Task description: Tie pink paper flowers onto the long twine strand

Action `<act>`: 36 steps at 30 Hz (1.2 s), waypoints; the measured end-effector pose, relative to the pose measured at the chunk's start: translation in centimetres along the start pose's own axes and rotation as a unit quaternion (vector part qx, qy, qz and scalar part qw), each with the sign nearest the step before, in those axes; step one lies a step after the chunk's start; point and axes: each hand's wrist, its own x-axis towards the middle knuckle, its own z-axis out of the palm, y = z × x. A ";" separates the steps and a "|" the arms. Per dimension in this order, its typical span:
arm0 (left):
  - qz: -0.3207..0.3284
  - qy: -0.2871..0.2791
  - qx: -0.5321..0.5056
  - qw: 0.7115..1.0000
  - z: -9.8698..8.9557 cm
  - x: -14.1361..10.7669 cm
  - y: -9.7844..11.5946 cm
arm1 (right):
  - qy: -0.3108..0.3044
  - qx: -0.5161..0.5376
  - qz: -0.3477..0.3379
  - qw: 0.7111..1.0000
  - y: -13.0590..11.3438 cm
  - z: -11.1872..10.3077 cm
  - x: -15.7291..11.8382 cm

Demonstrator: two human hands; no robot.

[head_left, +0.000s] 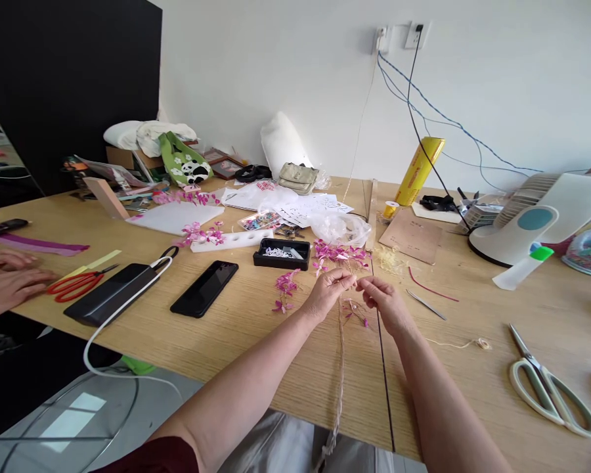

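Observation:
My left hand (331, 290) is closed in a pinch at the upper end of a pale twisted cord (341, 368), which runs down over the table edge toward my lap. Almost touching it, my right hand (381, 299) is pinched too; whatever lies between its fingertips is too small to make out. Just behind both hands lies a cluster of magenta flowers (342, 252) on thin stems. A smaller flower sprig (286, 282) rests to the left, and another sprig (357, 314) sits beneath my hands.
White-handled scissors (551, 387), tweezers (426, 305) and a fan (517, 223) are on the right. A black tray (282, 253), a phone (205, 289), a black power block (112, 293) and red-handled snips (79, 284) stand left. Another person's hands (12, 279) rest at the far left.

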 end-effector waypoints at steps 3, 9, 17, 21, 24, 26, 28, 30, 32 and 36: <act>-0.035 -0.063 -0.025 0.997 0.3 -0.3 0.0 | 0.008 0.034 -0.009 0.999 -0.2 -0.5 0.1; -0.067 -0.104 -0.042 0.991 0.9 -0.5 -0.9 | -0.024 0.133 0.022 0.991 -0.4 -0.5 -0.2; -0.082 -0.132 -0.108 0.982 0.9 -0.8 -1.0 | -0.072 0.231 0.026 0.970 -1.1 -1.0 -0.4; -0.098 -0.147 -0.137 0.975 0.8 -0.9 -1.2 | -0.083 0.261 0.029 0.961 -1.0 -1.2 -0.4; -0.103 -0.153 -0.137 0.973 0.9 -0.9 -1.3 | -0.090 0.262 0.047 0.960 -0.8 -1.2 -0.3; -0.106 -0.154 -0.119 0.975 0.9 -0.9 -1.2 | -0.087 0.264 0.061 0.959 -0.7 -1.2 -0.3; -0.105 -0.147 -0.104 0.978 1.0 -1.0 -1.1 | -0.085 0.272 0.074 0.956 -0.5 -1.2 -0.2; -0.104 -0.137 -0.107 0.979 1.0 -1.0 -1.0 | -0.083 0.285 0.081 0.951 -0.4 -1.2 -0.2; -0.107 -0.124 -0.116 0.980 1.1 -1.0 -1.0 | -0.073 0.300 0.081 0.948 -0.5 -1.2 -0.2; -0.083 -0.082 -0.089 0.989 1.0 -0.8 -1.1 | -0.043 0.318 0.069 0.945 -0.6 -1.3 -0.2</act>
